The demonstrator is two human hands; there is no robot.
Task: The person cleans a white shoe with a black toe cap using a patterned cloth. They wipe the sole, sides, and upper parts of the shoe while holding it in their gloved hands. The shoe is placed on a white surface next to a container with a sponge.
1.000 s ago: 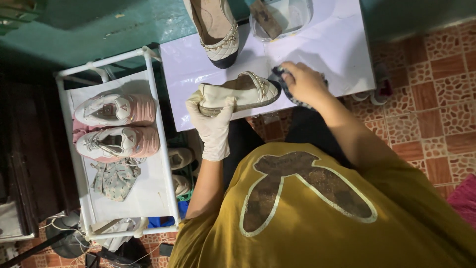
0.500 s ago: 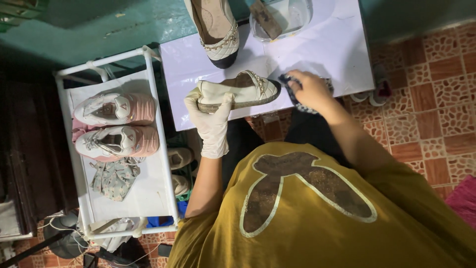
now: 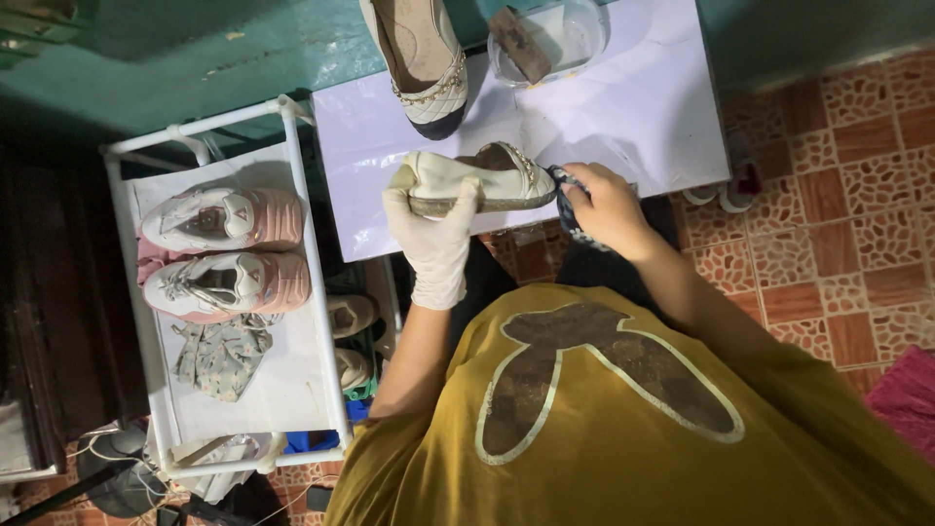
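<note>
The gloved left hand (image 3: 435,244) clamps the cream shoe (image 3: 479,178) at its heel above the white desk (image 3: 623,117); the right hand (image 3: 602,203) pinches a dark cloth (image 3: 568,185) at the toe — short, firm strokes would serve best.

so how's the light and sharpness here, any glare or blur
Head view: light falls brightest on the white table, with mild glare but no blown-out patch; the top left corner and the left edge sink into dark shadow; the shoe, the gloved left hand and the right hand with its dark cloth look fairly sharp; the rack edges bow slightly, hinting at wide-angle distortion.
</note>
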